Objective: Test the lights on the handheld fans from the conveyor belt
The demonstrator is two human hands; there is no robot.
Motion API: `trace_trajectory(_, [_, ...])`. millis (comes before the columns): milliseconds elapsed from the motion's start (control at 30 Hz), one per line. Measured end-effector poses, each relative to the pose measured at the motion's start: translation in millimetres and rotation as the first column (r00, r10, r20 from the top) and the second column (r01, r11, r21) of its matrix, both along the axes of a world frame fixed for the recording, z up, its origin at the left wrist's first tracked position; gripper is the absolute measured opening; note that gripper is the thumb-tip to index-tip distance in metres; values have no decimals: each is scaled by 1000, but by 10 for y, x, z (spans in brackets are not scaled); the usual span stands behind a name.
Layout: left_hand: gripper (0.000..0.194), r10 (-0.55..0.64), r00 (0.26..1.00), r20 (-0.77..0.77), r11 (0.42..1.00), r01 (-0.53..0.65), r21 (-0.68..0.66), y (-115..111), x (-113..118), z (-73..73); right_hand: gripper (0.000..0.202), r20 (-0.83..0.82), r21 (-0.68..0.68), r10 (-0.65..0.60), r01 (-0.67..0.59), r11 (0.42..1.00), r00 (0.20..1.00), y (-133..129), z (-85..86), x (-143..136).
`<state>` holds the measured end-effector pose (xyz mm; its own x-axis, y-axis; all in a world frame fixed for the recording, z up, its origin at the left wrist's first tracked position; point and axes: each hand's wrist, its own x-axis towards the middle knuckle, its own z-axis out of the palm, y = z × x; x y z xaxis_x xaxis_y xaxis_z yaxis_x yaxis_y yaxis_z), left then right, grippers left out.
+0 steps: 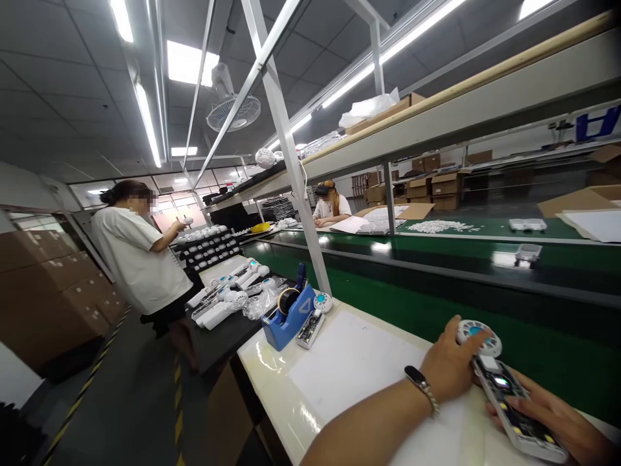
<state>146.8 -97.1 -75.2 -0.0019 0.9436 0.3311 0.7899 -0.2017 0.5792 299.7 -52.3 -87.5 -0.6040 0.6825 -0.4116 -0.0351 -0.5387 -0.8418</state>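
A small white handheld fan (502, 383), its handle opened to show a circuit board with a lit display, is held above the near right end of the table. My left hand (449, 366), with a dark band on the wrist, grips the round fan head, fingers over its vented front and blue centre. Lower down, my right hand (546, 414) is wrapped around the handle, fingers on the exposed board. Beneath both hands lies a white paper sheet (359, 362). Another opened handheld fan (310, 329) rests beside the blue tape dispenser (291, 320).
A green conveyor belt (388, 285) runs behind the table, with a metal post (310, 239) at its edge. More fans (228, 301) cover a dark bench to the left, near a standing person (138, 259). Another person (332, 204) sits across the belt. A shelf (436, 123) hangs overhead.
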Motion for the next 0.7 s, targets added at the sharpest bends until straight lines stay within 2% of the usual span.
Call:
trace_trajectory(200, [63,7,1000,0,1000,-7,6,-5,3,3,117,-14,-49,47,-47,998,999,104,-76,12])
trace_trajectory(400, [65,2,1000,4,1000,-2,9,0,1,-13,116,-19,-74,29,-31,997,999,49,-49,19])
trace_trajectory(567, [65,0,1000,-2,1000,0,7,-1,0,-8,108,-55,20,10,-9,1000,998,-40,12,26])
trace_trajectory(700, [65,3,1000,-18,1000,-3,1,5,-5,-6,114,-41,68,27,-24,997,999,-97,70,24])
